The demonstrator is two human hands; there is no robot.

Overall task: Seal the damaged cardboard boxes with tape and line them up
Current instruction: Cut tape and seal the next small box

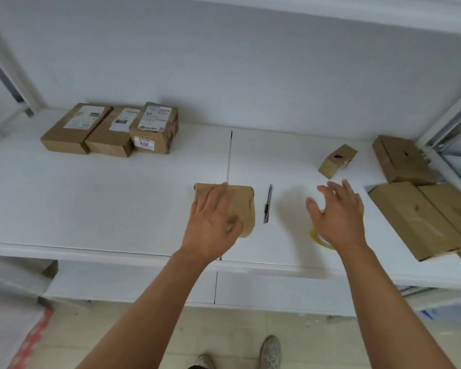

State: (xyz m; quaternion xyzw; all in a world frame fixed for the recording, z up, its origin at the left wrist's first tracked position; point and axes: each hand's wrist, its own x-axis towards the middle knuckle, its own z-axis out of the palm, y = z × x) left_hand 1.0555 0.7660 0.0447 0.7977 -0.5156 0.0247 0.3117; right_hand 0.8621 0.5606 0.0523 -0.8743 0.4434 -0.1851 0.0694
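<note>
The left hand (210, 222) lies flat on a small cardboard box (240, 206) near the front edge of the white shelf (117, 198). Its fingers are straight and press down; they do not curl round the box. The right hand (336, 211) floats above a yellowish tape roll (320, 242), which lies flat on the shelf and is mostly hidden under the hand. Its fingers are spread and loose and hold nothing. A pen-like cutter (268, 205) lies between the box and the tape.

I think the step is to pick up the tape. To do it well, keep the left hand firm on the box so it does not slide. Bring the right hand down and pinch the roll by its rim.

Three boxes with labels (112, 130) stand side by side at the back left. More brown boxes (410, 214) wait on the right, and one little box (337, 161) sits tilted near them
</note>
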